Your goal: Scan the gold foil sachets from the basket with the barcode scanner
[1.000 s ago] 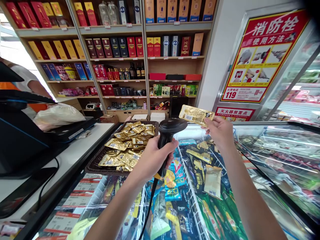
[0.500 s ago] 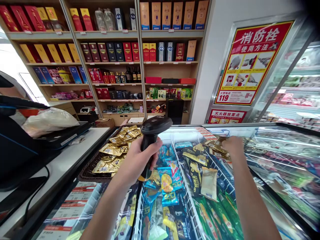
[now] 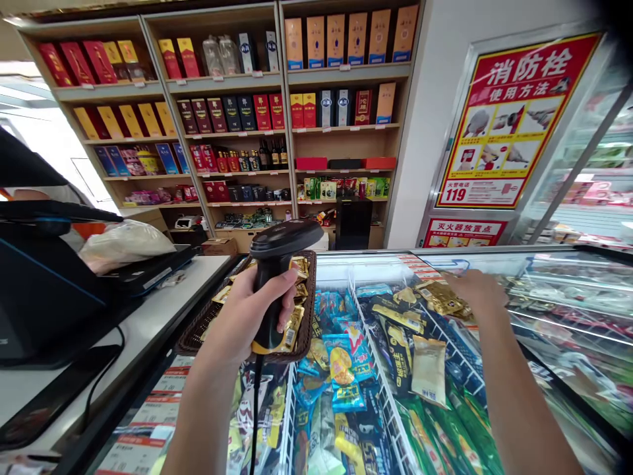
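My left hand [image 3: 260,307] is wrapped around the handle of a black barcode scanner [image 3: 284,247]. Its cable hangs down toward me. Behind it, a brown wicker basket [image 3: 198,333] of gold packets [image 3: 294,323] is partly covered by the hand and scanner. At the far right of the freezer, my right hand [image 3: 479,293] reaches over a small pile of gold packets [image 3: 440,298]. Its fingers point left and look stretched out above the pile; the fingertips are partly hidden, and whether they touch the packets is unclear.
The freezer holds blue snack packs [image 3: 341,369], a beige pack [image 3: 429,369] and green packs [image 3: 435,432], split by white wire dividers [image 3: 380,373]. A counter [image 3: 202,277] with a plastic bag [image 3: 126,244] stands at left. Shelves of boxes line the back.
The view has shifted, so the scene sits further right. My left hand and scanner have moved left, in front of the basket. My right hand stays by the gold packets, which now look flatter.
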Tool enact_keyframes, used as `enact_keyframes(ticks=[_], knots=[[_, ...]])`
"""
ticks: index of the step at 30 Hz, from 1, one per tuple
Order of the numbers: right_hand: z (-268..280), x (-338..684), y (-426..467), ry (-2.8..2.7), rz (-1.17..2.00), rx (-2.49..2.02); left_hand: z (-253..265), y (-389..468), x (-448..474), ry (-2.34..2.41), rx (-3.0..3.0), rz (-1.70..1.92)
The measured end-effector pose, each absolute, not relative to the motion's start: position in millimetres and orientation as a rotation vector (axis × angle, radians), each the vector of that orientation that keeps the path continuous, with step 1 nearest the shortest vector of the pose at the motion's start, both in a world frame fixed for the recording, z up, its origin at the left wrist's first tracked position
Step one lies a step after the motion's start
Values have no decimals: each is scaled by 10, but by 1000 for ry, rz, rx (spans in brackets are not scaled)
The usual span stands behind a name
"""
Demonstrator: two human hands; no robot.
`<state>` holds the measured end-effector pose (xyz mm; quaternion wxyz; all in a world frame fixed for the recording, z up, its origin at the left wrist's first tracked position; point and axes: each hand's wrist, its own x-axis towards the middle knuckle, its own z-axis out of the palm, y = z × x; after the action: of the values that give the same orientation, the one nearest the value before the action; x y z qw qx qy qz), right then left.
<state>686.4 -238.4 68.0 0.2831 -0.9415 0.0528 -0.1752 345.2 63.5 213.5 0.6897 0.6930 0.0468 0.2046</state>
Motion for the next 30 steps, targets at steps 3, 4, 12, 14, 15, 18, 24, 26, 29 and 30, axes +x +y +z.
enact_keyframes(ticks=[3,4,12,14,15,18,24,26,29,30], knots=[[971,6424,-1883,-1,-332,-2633,2184,697,3384,102,1517,487],[1045,6206,-1673,-199,-352,-2632,2201,727,3351,107,1503,508],[877,4602,133,-1211,15,-2571,2276,849,3172,151,1489,687],[728,4558,352,-1313,-40,-2549,2273,812,3190,152,1507,713],[671,4575,404,-1361,-38,-2536,2269,789,3206,150,1511,718],[588,4664,410,-1426,101,-2511,2253,721,3259,156,1497,727],[557,4705,371,-1514,91,-2376,2214,677,3326,177,1487,696],[517,4715,399,-1695,61,-2229,2200,686,3337,154,1493,678],[460,4739,432,-1811,13,-2122,2186,700,3354,122,1501,664],[450,4747,435,-1808,-18,-2117,2185,702,3358,112,1500,661]])
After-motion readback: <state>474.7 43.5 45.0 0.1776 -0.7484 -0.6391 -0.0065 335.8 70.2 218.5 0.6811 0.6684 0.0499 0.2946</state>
